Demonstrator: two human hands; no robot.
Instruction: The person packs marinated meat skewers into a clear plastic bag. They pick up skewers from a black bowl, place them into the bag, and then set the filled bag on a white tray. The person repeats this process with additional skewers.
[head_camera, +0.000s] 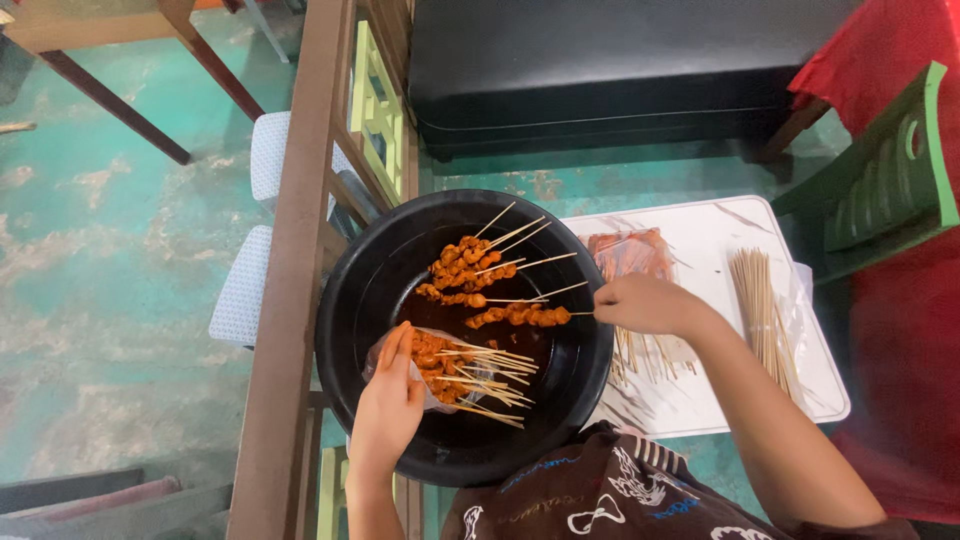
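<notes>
Two bare hands worked over a round black basin (345, 330) filled with skewered orange meat, seen from a head-worn camera looking down. The left hand (388, 400) lay on a clear plastic bag (432, 352) of finished skewers at the basin's near left, fingers curled loosely over the bag's edge in a light grip on the plastic; the sticks fanned out of the bag toward the right. The right hand (645, 303) reached in from the basin's right rim, its grip pinched shut on the bare end of a loaded skewer (520, 316) that lay across the middle of the basin, meat end pointing left. Beyond it, a loose pile of skewers (470, 268) rested against the far wall, sticks angled up and to the right. Just beside the basin, a white tray (720, 225) carried a bundle of bare bamboo sticks (760, 300) in clear wrap along its right side and a packet of orange meat (630, 250) near its far left corner (partly hidden by the right hand). A wooden rail (290, 300) ran along the basin's left, and a green chair (890, 180) stood at the far right over a worn teal floor (120, 300).
</notes>
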